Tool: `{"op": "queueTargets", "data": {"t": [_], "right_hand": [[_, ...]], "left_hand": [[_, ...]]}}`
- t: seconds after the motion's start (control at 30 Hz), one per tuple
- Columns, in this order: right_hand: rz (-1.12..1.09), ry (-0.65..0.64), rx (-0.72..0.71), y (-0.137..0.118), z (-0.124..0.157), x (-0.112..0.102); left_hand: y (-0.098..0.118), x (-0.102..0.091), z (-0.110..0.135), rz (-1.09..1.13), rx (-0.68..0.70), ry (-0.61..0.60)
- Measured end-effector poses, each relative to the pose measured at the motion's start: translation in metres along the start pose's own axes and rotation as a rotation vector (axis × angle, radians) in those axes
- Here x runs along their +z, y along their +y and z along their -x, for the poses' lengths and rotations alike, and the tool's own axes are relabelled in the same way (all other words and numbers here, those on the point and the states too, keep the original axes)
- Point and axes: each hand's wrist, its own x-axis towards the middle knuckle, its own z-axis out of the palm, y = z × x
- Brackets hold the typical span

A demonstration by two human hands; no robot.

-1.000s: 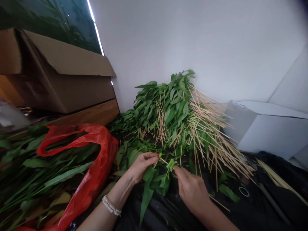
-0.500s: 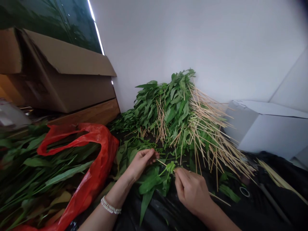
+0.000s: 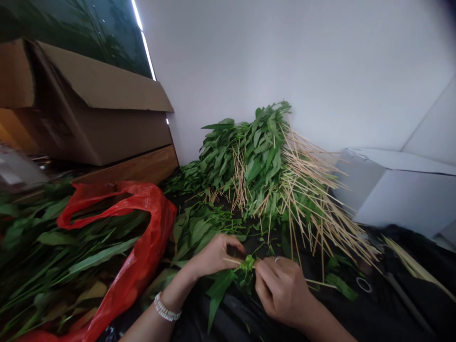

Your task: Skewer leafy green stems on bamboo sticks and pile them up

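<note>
My left hand (image 3: 213,256) and my right hand (image 3: 283,289) meet low in the middle over black plastic sheeting (image 3: 374,308). Between them is a thin bamboo skewer (image 3: 233,261) with a small bunch of green leaves (image 3: 228,280) threaded on it. The left fingers pinch the skewer's pointed end. The right hand is closed on the leaves and the skewer's other end, which sticks out to the right. A bead bracelet (image 3: 166,308) circles the left wrist. Behind the hands lies a big pile of leaf skewers (image 3: 270,175), sticks fanning right.
A red plastic bag (image 3: 142,247) full of long green leaves (image 3: 53,251) lies at the left. A cardboard box (image 3: 89,109) sits at back left, a white box (image 3: 399,190) at the right. Loose skewers (image 3: 409,261) lie at the far right. A white wall stands behind.
Both hands have dropped lower and closer together. The leaf bunch has been pushed along the skewer and now sits bunched between the fingers.
</note>
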Motion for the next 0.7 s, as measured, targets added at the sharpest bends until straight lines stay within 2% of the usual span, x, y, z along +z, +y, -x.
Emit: {"op": "queueTargets", "data": {"t": [0.1, 0.17, 0.47, 0.57, 0.7], "right_hand": [[0.022, -0.009, -0.033, 0.000, 0.000, 0.000], [0.026, -0.013, -0.040, 0.000, 0.001, 0.000], [0.020, -0.004, -0.041, 0.000, 0.000, 0.000], [0.011, 0.000, 0.008, 0.001, 0.000, 0.000], [-0.026, 0.004, 0.128, 0.005, 0.003, 0.004]], "left_hand": [[0.001, 0.000, 0.004, -0.143, -0.004, -0.073], [0.002, -0.001, 0.005, -0.163, -0.030, -0.116], [0.014, -0.003, 0.007, -0.175, -0.032, -0.094], [0.011, -0.004, 0.006, -0.030, -0.059, -0.071], [0.002, -0.011, 0.002, 0.320, -0.073, 0.126]]}}
